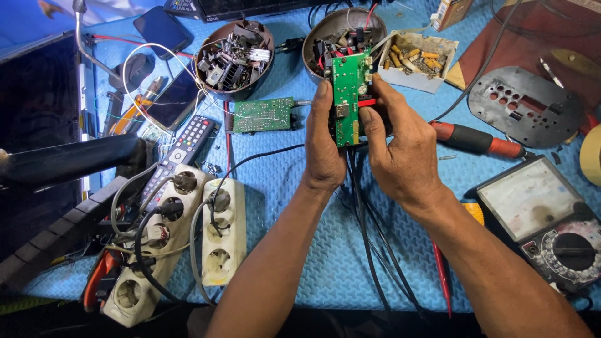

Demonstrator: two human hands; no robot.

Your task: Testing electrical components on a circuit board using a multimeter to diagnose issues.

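Behind held circuit board, bowl of seemingly scrap parts

From where I stand, both of the person's forearms are bare right up to the lower edge of view, coming in from about five and six o'clock, with no sleeve or cuff showing on either one. The left hand and the right hand wear no gloves, and I see no ring, watch or band on the wrists or on the fingers. The forearms look lean and sinewy, the knuckles stand out plainly, and the nails that show are cut short.
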